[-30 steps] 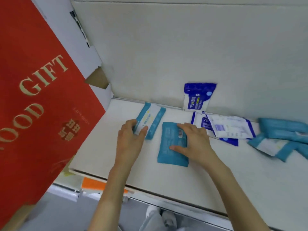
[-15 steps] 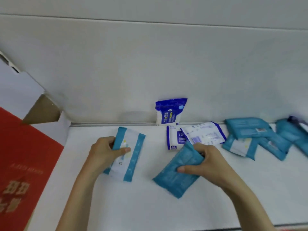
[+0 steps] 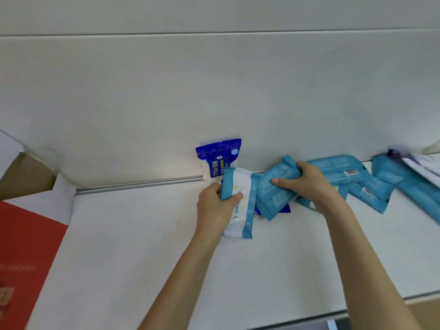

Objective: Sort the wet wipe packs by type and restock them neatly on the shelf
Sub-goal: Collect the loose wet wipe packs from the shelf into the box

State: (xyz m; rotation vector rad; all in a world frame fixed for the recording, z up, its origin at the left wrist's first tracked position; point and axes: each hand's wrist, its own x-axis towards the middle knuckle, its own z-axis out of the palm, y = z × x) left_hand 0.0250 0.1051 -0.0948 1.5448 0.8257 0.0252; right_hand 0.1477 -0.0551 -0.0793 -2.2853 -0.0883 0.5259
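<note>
Pack (image 3: pixel 271 198) moved rightward, in right grip (image 3: pixel 307 184).

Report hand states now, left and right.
Left hand: grips the white-and-teal pack.
Right hand: grips the teal pack.

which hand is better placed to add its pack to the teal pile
Probably the right hand: it grips a teal pack right beside the teal pile, while the left hand holds its white-fronted pack farther left.
</note>
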